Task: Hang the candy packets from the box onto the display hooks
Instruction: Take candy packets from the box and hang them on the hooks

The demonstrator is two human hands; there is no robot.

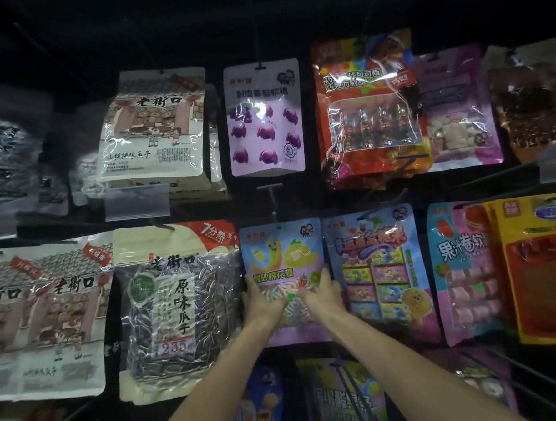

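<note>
Pastel marshmallow candy packet held at lower row, btwn sunflower-seed bag & blue candy bag, side edges gripped by L hand & R hand, fingers curled round it, display hook just above.

Upper row, left: cream seed bag, more stacked behind it. Clear label holder just below its bottom edge.
Lower row: windowed seed bag, striped seeds visible, sticker reads 235. Two illustrated bags beside it, overlapping.
Far right: brown bag, blurred, possibly nuts; orange bag beneath.
Back panel dark.
</note>
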